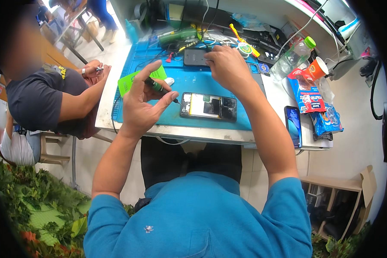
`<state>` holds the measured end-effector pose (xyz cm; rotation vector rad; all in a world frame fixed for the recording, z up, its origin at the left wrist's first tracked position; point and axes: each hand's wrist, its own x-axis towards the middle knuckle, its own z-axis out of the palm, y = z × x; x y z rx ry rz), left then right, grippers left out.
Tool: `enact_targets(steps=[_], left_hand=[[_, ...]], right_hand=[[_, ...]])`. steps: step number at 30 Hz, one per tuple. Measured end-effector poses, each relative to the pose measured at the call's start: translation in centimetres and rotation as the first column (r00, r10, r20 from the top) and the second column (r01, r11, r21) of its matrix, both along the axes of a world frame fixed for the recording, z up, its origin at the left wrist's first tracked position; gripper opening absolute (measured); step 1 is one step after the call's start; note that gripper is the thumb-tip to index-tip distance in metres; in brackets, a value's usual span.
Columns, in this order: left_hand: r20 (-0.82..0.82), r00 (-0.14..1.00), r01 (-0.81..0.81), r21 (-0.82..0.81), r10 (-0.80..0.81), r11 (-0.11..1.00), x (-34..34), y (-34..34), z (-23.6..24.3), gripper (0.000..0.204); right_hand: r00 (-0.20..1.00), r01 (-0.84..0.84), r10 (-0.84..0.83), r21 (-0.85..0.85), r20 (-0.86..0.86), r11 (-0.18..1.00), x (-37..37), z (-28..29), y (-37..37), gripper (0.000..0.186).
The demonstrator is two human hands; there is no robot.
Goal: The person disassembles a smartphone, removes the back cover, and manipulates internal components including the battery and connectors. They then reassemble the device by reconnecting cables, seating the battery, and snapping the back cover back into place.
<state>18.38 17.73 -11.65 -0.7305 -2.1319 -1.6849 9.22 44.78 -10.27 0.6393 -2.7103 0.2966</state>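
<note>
In my left hand (142,101) is a slim black-and-green screwdriver (158,87), its tip slanting down toward the opened phone. That phone (206,106) lies on the blue work mat (176,79) with its back cover off, so a white battery area and dark inner parts show. My right hand (228,64) reaches over the far part of the mat. Its fingers are bent together at the right end of a dark, flat, phone-shaped piece (195,57); whatever they pinch is hidden. A bright green card (129,81) lies partly behind my left hand.
Tools and cables crowd the back, with a yellow-orange tool (244,39). At right are a clear bottle (293,58), an orange cup (317,69), snack packs (306,90) and a phone (293,127). A person in dark clothing (43,96) sits at left.
</note>
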Motion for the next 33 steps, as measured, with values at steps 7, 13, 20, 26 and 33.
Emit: enact_targets(steps=[7,13,20,26,33], left_hand=[[-0.040,0.999,0.029,-0.044,-0.031,0.999,-0.8,1.5,-1.3,0.078],[-0.103,0.994,0.024,-0.183,-0.044,0.983,-1.2,1.8,-1.3,0.077],[-0.079,0.996,0.026,-0.091,-0.034,0.996,-1.5,1.7,-1.2,0.076],[-0.082,0.996,0.022,-0.145,-0.034,0.989,-1.5,1.8,-1.0,0.075],[-0.035,0.982,0.174,-0.181,-0.183,0.968,-1.7,1.6,-0.1,0.070]], right_hand=[[0.953,-0.174,0.209,-0.170,0.220,0.970,9.4,0.4,-0.5,0.052],[0.921,-0.147,0.192,-0.156,0.339,0.977,10.0,-0.2,-0.5,0.065],[0.925,-0.144,0.201,-0.192,0.323,0.971,10.2,-0.6,-0.4,0.066],[0.928,-0.137,0.196,-0.198,0.317,0.971,10.2,-0.9,-0.3,0.065],[0.935,-0.125,0.184,-0.204,0.302,0.971,10.6,-1.0,-0.4,0.065]])
